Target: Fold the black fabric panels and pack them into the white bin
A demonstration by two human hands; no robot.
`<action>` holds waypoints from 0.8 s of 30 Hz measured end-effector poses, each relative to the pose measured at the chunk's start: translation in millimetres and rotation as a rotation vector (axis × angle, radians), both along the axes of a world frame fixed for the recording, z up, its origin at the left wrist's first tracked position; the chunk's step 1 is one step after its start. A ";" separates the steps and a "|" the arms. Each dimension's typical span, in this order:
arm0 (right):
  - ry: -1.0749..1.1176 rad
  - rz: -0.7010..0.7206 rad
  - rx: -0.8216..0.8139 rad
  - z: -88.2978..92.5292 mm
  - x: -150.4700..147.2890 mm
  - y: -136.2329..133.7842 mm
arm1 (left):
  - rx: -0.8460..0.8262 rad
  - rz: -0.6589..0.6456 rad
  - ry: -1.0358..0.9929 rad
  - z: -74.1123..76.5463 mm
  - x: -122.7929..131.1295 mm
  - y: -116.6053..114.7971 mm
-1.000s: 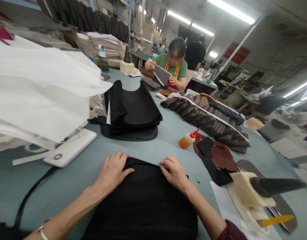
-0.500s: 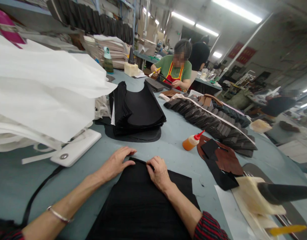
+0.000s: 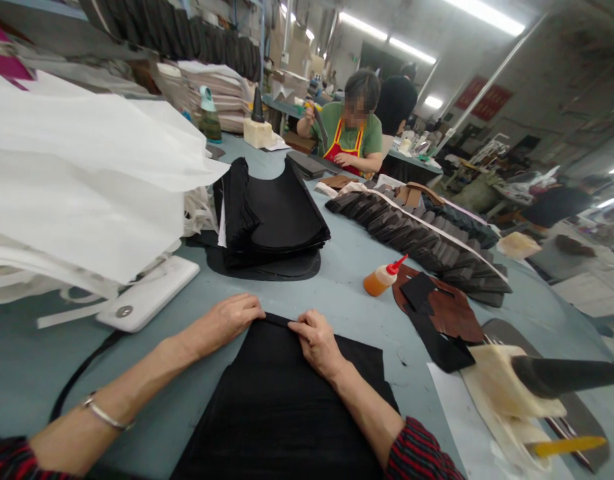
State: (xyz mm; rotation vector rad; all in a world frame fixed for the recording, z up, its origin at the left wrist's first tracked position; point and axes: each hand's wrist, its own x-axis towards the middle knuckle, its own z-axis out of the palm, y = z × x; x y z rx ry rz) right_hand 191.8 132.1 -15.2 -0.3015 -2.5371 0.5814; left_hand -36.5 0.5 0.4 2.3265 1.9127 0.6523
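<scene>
We have the cloth (image 3: 287, 413), black and layered, on the desk (image 3: 347, 300), with a narrow fold along its far edge. Our left hand (image 3: 234, 320) pinches the left end of that fold, fingers drawn together; our right hand (image 3: 317, 343) pinches the fold farther along the cloth, its fingers curled in. Beyond the cloth, well apart from it, we see a black stack (image 3: 291, 213) with a dipped far side. Beyond the cloth to the right is a bottle (image 3: 381, 279) of orange liquid with a red tip. Right of the cloth we find brown leather (image 3: 457, 313) with black scraps (image 3: 437, 340) on it, and a cream block (image 3: 491, 380) bearing a dark cone (image 3: 561, 377). Left of the cloth we see a white box (image 3: 149, 297) and a heap of sheets (image 3: 87, 173). Far beyond the cloth, a person (image 3: 371, 140) in green sits at work.
</scene>
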 end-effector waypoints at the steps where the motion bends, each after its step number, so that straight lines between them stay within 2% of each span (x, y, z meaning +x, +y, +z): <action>1: -0.013 0.000 0.015 0.7 0.0 -0.2 | 0.013 -0.002 0.026 -1.0 -0.4 -1.0; 9: -0.090 -0.006 0.063 -0.4 1.1 0.5 | 0.077 0.006 0.116 -10.6 2.2 -7.4; 12: -0.224 0.012 0.175 8.0 -0.3 -1.8 | 0.051 0.003 0.170 -3.7 1.7 -12.9; 14: -0.328 0.041 0.276 16.6 -2.7 -5.1 | 0.014 0.047 0.239 5.3 5.0 -16.3; 16: -0.395 0.052 0.341 23.7 -6.1 -9.0 | -0.021 0.144 0.288 15.5 16.4 -17.4; 19: -0.404 0.030 0.355 25.3 -9.6 -12.3 | -0.081 0.266 0.309 24.6 50.8 -15.9; 22: -0.323 0.009 0.291 17.5 -1.4 -6.2 | -0.159 0.357 0.400 19.5 87.8 -16.8; 24: -0.243 0.011 0.195 12.0 16.0 3.6 | -0.195 0.394 0.450 12.1 100.8 -19.9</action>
